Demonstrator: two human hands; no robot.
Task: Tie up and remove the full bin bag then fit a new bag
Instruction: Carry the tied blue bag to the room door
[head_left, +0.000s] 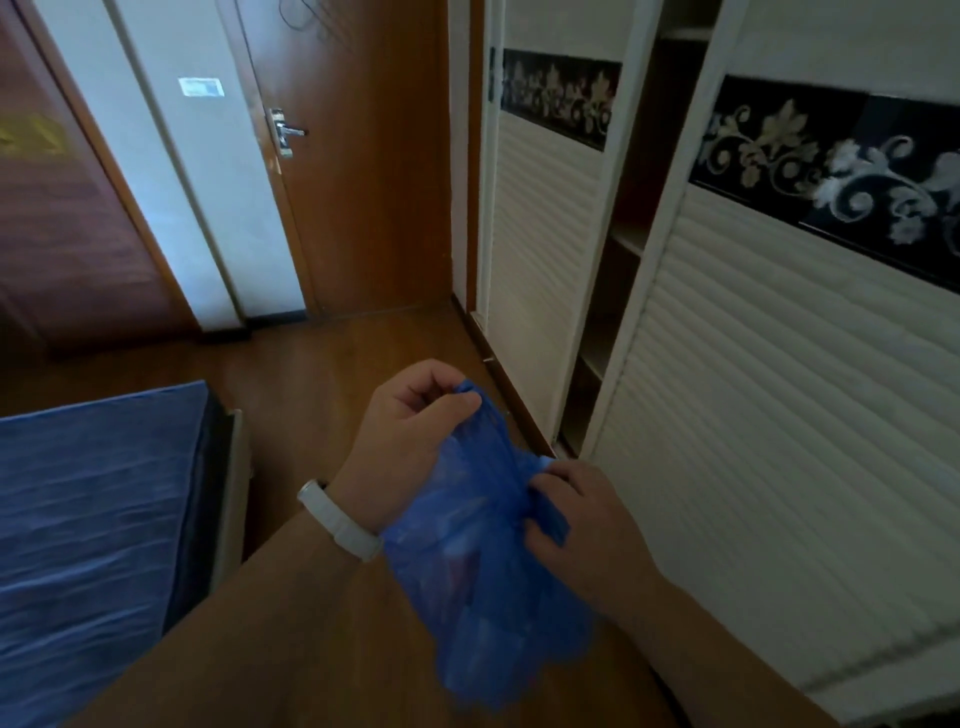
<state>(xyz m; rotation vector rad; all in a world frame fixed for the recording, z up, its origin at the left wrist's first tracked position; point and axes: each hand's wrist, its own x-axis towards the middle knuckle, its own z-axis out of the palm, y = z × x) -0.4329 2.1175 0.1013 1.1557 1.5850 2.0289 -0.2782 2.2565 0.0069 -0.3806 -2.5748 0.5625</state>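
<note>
A thin blue bin bag (488, 571) is held bunched above the wooden floor (337, 364); its upper edge is pinched by the left grip (410, 441), on whose wrist a white band (337, 519) is worn; its right side is pinched by the right grip (576, 514); a blue-covered bed (93, 519) is seen at left, a white slatted wardrobe (779, 415) at right.

A bed (93, 519) with a rumpled blue cover stands at lower left on a brown wooden floor (322, 364). Beyond it is a wooden door (363, 182) with a metal handle (284, 131). On the right, a white slatted wardrobe (779, 389) carries a dark floral band (831, 161), and a gap between its panels shows shelves (623, 244).
</note>
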